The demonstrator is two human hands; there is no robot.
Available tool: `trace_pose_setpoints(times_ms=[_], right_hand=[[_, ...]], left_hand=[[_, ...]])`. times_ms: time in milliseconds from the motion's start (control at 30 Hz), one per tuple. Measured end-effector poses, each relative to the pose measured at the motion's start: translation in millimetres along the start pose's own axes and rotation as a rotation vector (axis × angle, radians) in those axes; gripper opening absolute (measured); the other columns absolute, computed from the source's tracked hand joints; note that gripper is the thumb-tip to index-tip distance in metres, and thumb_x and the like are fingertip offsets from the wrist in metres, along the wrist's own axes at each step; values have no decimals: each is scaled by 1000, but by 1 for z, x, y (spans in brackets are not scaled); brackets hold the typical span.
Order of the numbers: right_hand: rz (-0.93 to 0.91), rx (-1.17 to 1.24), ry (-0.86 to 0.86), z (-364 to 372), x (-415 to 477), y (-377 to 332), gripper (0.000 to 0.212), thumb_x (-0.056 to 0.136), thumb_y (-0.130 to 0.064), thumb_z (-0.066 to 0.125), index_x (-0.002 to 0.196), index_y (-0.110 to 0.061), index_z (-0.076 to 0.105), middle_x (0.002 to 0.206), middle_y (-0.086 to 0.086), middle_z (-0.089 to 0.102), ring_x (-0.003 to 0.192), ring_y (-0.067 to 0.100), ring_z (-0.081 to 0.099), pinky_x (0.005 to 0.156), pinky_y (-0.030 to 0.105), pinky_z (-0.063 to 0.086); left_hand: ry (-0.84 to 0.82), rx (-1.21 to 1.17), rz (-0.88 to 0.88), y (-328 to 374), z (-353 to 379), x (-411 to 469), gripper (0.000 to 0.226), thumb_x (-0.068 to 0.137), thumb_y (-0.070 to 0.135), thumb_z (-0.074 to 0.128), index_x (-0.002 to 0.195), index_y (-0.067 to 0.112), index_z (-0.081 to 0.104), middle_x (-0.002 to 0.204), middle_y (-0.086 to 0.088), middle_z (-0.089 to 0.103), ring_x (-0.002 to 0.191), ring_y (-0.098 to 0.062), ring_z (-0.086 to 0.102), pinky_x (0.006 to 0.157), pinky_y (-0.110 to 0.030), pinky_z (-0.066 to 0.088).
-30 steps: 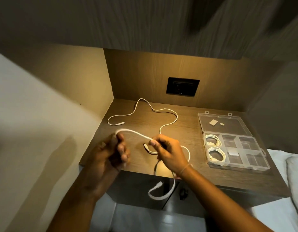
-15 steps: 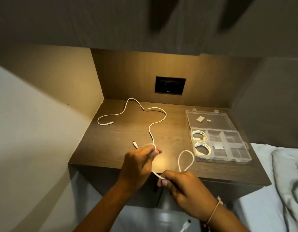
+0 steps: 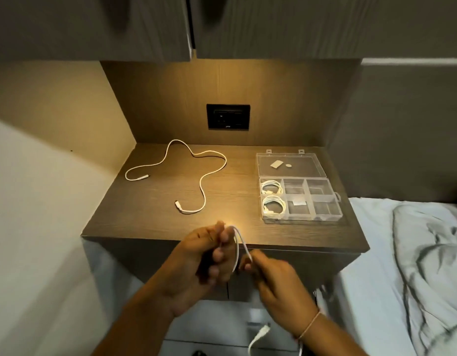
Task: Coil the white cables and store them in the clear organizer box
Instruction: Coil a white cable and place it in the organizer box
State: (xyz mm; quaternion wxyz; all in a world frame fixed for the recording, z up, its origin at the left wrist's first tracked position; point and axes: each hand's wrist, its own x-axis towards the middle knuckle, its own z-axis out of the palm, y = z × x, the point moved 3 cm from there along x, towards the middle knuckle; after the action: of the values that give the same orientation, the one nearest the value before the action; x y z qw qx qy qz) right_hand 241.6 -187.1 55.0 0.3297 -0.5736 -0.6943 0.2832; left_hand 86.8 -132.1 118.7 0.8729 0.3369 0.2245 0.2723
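My left hand [image 3: 209, 258] and my right hand [image 3: 276, 281] both grip one white cable [image 3: 238, 246] in front of the nightstand's front edge; a small loop arches between them. Its free end with a plug [image 3: 261, 335] dangles below my right wrist. A second white cable [image 3: 196, 160] lies loose in curves on the nightstand's left half. The clear organizer box [image 3: 312, 194] sits open at the right, lid folded back. Two coiled white cables [image 3: 272, 196] fill its two left compartments.
The wooden nightstand [image 3: 145, 214] stands in a recess with a black wall socket [image 3: 228, 116] behind and cabinets overhead. A wall is close on the left. A bed with a rumpled grey blanket [image 3: 428, 265] lies on the right.
My hands have pulled back toward me off the tabletop and come closer together. The loop between them has tightened. The view has widened and tilted down.
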Motion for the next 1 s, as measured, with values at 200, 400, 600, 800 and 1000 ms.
trace_pose_setpoints(times_ms=[200,400,600,800,1000], right_hand=[[197,64,-320,44,-21,13,37,88,-12,51,94,-48,57,77,-30,65,80,-7,63,69,9,50],[408,437,-239,17,-26,16,43,89,-1,37,94,-35,64,63,2,61,56,14,58,56,28,53],[339,669,-171,21,-22,2,23,104,-23,41,107,-27,64,64,13,64,48,22,54,48,30,44],[333,530,-73,30,-36,15,31,102,-26,43,103,-19,72,86,13,77,84,26,74,75,29,58],[449,509,33,35,-66,71,35,91,-43,46,77,-15,63,52,2,37,47,15,31,46,22,23]], left_hand=[[452,-344,293,-20,3,25,26,99,27,45,90,11,63,85,-10,75,78,-24,75,60,-30,61],[410,-243,343,0,-9,27,26,101,30,39,95,14,58,89,-8,75,82,-23,74,60,-29,60],[451,-178,414,25,-25,23,27,103,28,33,98,13,55,101,-13,76,99,-30,72,72,-34,62],[479,-257,458,44,-45,15,27,104,28,34,97,14,55,101,-13,77,98,-29,73,69,-34,62],[579,-244,658,87,-71,-3,25,104,25,34,97,16,55,99,-8,78,98,-26,73,74,-35,62]])
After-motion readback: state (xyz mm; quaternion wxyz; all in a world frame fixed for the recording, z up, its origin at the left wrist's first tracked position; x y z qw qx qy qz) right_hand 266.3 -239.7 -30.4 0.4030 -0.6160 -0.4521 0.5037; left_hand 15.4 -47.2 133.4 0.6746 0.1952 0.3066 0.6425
